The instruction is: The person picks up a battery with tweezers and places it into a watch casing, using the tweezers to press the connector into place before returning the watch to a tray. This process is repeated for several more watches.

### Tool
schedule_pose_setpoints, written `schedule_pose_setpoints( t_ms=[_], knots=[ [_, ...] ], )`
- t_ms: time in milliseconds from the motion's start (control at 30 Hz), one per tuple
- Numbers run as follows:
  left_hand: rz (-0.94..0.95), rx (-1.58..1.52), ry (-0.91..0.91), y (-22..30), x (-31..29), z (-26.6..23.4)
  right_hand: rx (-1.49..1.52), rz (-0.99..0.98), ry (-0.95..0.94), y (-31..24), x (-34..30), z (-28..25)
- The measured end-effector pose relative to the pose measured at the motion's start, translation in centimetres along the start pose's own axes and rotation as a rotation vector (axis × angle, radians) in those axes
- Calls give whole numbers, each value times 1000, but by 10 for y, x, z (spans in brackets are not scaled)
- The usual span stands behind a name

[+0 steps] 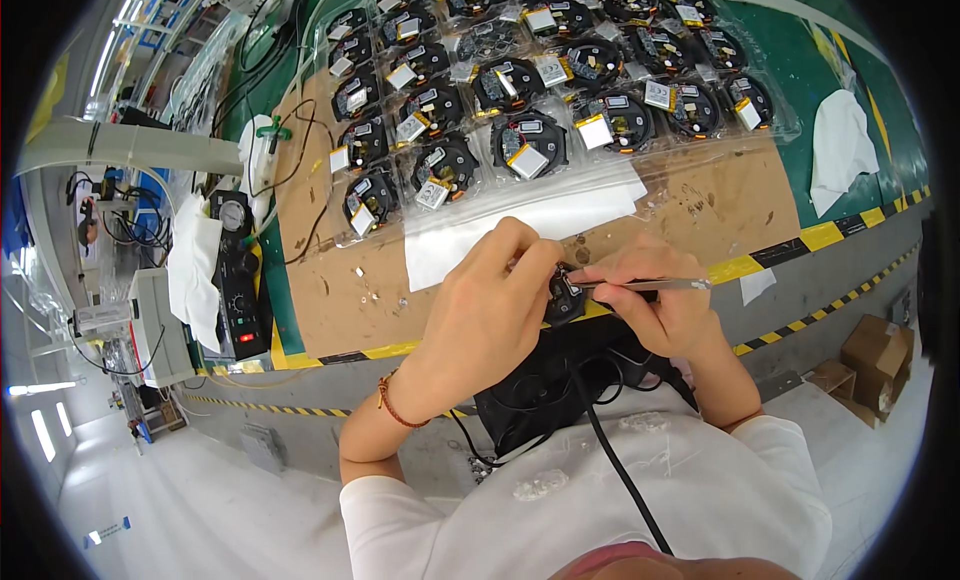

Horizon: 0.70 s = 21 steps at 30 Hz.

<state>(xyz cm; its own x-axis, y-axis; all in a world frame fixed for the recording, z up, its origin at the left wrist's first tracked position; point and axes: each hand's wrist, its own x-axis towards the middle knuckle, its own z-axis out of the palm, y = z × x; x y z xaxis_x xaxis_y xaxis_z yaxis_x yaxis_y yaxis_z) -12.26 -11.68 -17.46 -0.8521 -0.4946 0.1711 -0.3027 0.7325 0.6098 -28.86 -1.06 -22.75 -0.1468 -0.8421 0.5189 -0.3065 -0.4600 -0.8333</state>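
Note:
Close to the table's front edge, my left hand (487, 305) grips a small round black watch housing (563, 302), with its fingers bent round the far side. My right hand (660, 298) pinches metal tweezers (688, 284) whose tips point left, into that housing. Fingers cover most of the housing, so what the tips touch cannot be made out. Beyond my hands lies a clear plastic tray (475, 204) bearing several round black housings, many with a silver battery (529, 161) on yellow-edged wiring. A white paper sheet (440, 258) sits partly beneath the tray.
On the left stands a black control box (238, 280) with a gauge and red light, partly covered by a white cloth (193, 270). Another white cloth (842, 150) lies far right. Black-yellow tape (820, 237) lines the table edge. Cardboard boxes (875, 355) stand lower right.

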Motion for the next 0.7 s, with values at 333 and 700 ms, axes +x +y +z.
schedule_pose_setpoints(
  t_ms=[333,700],
  knots=[
    [5,25,-17,7,0,0,128,-55,134,5,-1,4],
    [39,176,-11,8,-3,4,60,70,-46,-2,3,-6]
  ],
)
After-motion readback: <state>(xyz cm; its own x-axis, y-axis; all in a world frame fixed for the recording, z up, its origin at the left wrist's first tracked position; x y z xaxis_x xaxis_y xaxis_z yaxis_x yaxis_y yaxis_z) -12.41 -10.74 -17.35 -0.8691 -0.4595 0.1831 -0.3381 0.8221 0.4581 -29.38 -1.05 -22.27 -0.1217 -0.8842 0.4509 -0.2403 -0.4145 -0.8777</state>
